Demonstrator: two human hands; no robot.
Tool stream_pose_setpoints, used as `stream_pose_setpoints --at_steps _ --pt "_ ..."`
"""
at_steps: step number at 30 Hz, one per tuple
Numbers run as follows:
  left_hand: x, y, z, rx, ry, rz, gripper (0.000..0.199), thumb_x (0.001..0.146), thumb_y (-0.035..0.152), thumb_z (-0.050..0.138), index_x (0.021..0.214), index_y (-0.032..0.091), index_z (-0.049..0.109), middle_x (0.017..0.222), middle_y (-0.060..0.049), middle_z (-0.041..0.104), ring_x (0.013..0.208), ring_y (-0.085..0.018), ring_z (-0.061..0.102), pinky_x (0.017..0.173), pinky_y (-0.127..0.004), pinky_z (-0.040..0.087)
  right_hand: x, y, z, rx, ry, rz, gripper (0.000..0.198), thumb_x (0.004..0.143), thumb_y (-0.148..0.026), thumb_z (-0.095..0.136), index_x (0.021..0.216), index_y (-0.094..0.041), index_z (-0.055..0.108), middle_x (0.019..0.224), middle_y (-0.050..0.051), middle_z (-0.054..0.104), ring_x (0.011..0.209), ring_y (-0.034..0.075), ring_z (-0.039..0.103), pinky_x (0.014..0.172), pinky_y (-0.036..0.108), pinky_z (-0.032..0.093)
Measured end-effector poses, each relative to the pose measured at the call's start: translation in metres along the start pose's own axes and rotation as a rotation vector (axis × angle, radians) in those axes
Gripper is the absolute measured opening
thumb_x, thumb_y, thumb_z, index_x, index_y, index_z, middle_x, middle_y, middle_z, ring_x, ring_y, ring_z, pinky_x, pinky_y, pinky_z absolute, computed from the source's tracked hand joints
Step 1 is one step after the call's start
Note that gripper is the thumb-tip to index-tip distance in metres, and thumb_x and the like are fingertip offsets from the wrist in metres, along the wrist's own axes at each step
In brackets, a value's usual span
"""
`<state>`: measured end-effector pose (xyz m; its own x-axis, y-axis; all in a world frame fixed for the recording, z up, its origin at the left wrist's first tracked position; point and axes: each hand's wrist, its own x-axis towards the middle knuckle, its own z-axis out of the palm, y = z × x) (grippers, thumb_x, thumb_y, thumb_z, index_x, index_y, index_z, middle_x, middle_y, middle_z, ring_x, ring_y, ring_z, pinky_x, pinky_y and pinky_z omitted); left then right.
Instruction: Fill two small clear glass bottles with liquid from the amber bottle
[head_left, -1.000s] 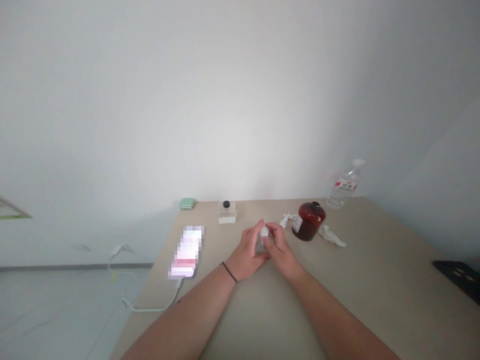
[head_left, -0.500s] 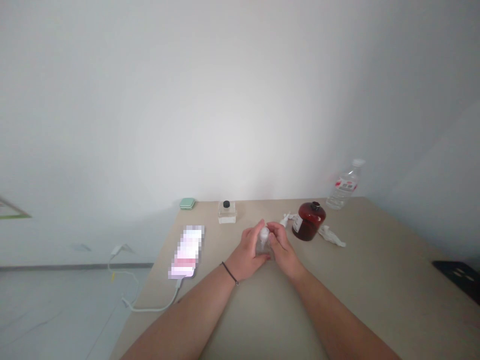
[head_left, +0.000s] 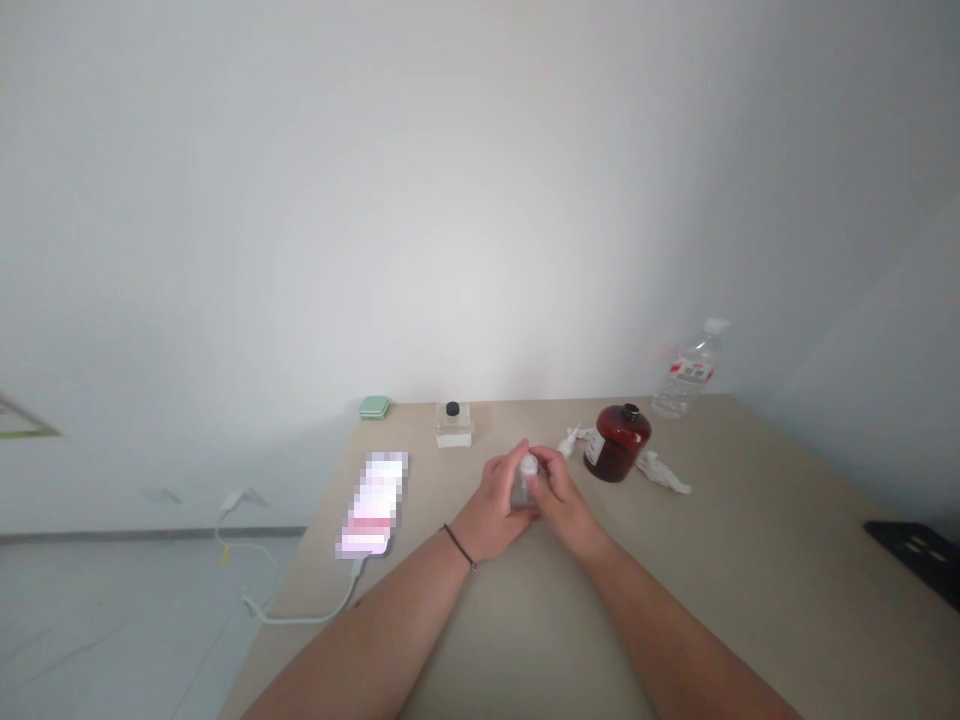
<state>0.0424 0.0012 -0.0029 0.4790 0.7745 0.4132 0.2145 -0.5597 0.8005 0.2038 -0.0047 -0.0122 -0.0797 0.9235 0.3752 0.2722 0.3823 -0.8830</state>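
Between my two hands a small clear bottle (head_left: 519,494) with a whitish top stands upright near the middle of the table. My left hand (head_left: 496,508) is wrapped round its left side, thumb low at the front. From the right, my right hand (head_left: 564,505) closes on the bottle, its thumb and fingers up by the whitish top. Just beyond the right hand lies a small white nozzle-shaped piece (head_left: 568,442). Close by on the right stands a dark red-brown bottle (head_left: 621,442) with an open neck and a white label.
A square glass bottle (head_left: 454,428) with a black cap and a green case (head_left: 374,407) stand at the back. On the left lies a phone (head_left: 375,503) with a white cable (head_left: 300,619). A water bottle (head_left: 687,376), crumpled tissue (head_left: 663,472) and black object (head_left: 915,555) are right.
My right thumb has shifted slightly left, in against the bottle below its whitish top. My left hand keeps its hold, and the other things stay where they were.
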Motion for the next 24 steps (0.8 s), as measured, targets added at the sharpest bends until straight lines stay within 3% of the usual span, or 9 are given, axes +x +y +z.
stream_pose_setpoints --at_steps 10,14,20,24 --pt "-0.0002 0.0006 0.0001 0.003 0.010 0.012 0.091 0.076 0.012 0.069 0.151 0.024 0.020 0.141 -0.015 0.039 0.134 -0.030 0.037 0.116 -0.055 0.029 -0.0006 -0.0092 -0.0018 -0.010 -0.028 0.006 0.050 0.092 -0.057 0.046 0.128 -0.023 0.041 0.124 0.011 0.054 0.118 0.025 0.052 0.104 0.045 0.041" --pt "-0.0006 0.0006 -0.0001 0.008 0.004 0.016 0.092 0.076 0.012 0.069 0.151 0.024 0.019 0.141 -0.014 0.039 0.134 -0.031 0.037 0.116 -0.056 0.029 -0.0011 -0.0049 -0.0028 -0.037 -0.017 0.018 0.042 0.093 -0.056 0.045 0.120 -0.023 0.044 0.112 0.008 0.056 0.107 0.024 0.055 0.097 0.044 0.045" --pt "-0.0003 0.0025 0.0003 0.016 -0.005 0.024 0.091 0.076 0.012 0.069 0.151 0.025 0.019 0.140 -0.014 0.041 0.132 -0.030 0.039 0.114 -0.054 0.033 0.0011 -0.0029 0.0010 -0.062 0.033 0.007 0.038 0.083 -0.053 0.061 0.104 -0.023 0.050 0.102 0.005 0.057 0.098 0.025 0.056 0.092 0.044 0.045" --pt "0.0000 0.0026 -0.0002 0.020 -0.007 0.031 0.092 0.077 0.013 0.069 0.152 0.024 0.017 0.142 -0.015 0.040 0.134 -0.031 0.037 0.115 -0.055 0.031 0.0014 -0.0067 0.0006 -0.072 0.027 -0.009 0.028 0.089 -0.048 0.053 0.103 -0.023 0.053 0.104 0.006 0.058 0.100 0.025 0.056 0.092 0.043 0.045"
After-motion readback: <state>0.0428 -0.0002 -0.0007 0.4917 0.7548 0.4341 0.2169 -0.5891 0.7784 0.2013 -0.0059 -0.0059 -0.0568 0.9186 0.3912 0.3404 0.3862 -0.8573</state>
